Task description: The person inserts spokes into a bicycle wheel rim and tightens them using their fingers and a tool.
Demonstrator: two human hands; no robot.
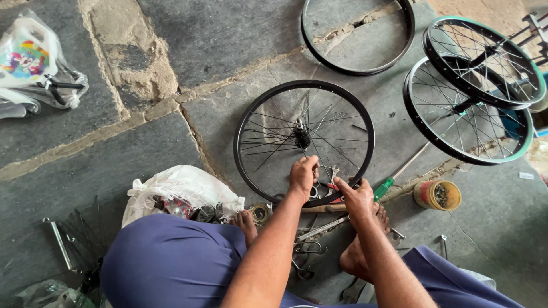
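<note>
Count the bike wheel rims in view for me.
4: one spoked wheel lying under both hands, a bare rim on the floor above it, and two spoked wheels overlapping at the right. More may lie outside the picture.

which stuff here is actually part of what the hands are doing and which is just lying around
In use:
left hand
right hand
black spoked wheel
hub

Lying about:
bare rim
two stacked wheels
green-handled screwdriver
small tin of bits
white bag
</note>
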